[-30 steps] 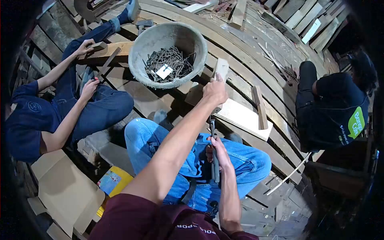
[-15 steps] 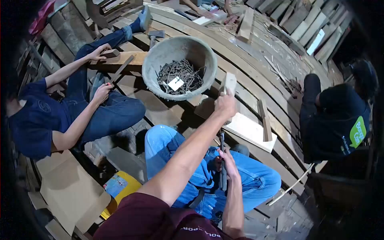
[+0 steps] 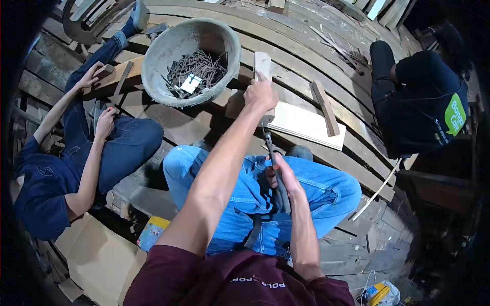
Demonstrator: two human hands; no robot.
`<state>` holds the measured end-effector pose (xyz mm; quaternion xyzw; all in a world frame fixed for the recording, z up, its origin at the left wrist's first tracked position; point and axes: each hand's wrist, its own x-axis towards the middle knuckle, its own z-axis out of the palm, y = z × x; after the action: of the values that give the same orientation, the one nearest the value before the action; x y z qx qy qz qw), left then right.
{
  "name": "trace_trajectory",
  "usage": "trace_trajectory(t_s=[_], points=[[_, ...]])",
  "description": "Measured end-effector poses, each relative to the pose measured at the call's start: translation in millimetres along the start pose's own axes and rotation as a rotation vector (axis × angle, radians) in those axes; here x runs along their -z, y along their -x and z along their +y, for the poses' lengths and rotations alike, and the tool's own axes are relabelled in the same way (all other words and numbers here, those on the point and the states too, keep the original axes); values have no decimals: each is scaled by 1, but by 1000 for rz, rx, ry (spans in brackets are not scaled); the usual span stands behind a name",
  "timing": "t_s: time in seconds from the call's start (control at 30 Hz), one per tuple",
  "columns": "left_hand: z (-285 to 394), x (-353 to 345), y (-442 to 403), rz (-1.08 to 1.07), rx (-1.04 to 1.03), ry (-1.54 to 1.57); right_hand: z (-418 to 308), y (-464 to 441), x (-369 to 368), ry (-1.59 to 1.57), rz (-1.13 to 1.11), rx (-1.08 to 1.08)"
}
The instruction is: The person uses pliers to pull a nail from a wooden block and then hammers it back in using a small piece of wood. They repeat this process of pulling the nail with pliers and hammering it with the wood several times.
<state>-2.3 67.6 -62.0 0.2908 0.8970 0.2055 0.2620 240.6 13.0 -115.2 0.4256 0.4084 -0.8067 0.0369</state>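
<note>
My left hand [image 3: 261, 96] is wrapped round a pale wooden block [image 3: 262, 62], pressing it against the slatted planks. Close to the block's near end, my right hand [image 3: 284, 177] grips dark metal pliers [image 3: 270, 144] by the handles, above my lap. The jaws reach up to a thin piece like a nail at the block's end; whether they bite it I cannot tell. Left of the block stands a grey bucket [image 3: 151, 76] with many dark nails [image 3: 201, 69] and a small white piece [image 3: 191, 83] inside. A pale flat board [image 3: 301, 125] lies right of my left hand.
A brown wooden strip [image 3: 325, 108] rests across the pale board. At left, a seated person [image 3: 56, 188] holds a small wood block [image 3: 105, 70] and a flat bar [image 3: 122, 84]. Another person [image 3: 418, 102] sits at right. Gaps run between the planks. Cardboard [image 3: 99, 255] lies lower left.
The view has shifted, so the bucket and people appear higher and further left. The pliers' jaws have come up to the near end of the block; my left hand keeps its hold.
</note>
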Motion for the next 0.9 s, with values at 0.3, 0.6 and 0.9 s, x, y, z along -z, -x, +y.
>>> trace_trajectory(t_s=[0.3, 0.6, 0.9], points=[[6, -7, -3, 15, 30, -35, -10, 4, -2, -89, -49, -122], [5, -2, 1, -7, 29, -15, -3, 6, 3, -31, -100, -10], [7, -3, 1, 17, 36, 26, -3, 9, 3, 25, -79, 28]])
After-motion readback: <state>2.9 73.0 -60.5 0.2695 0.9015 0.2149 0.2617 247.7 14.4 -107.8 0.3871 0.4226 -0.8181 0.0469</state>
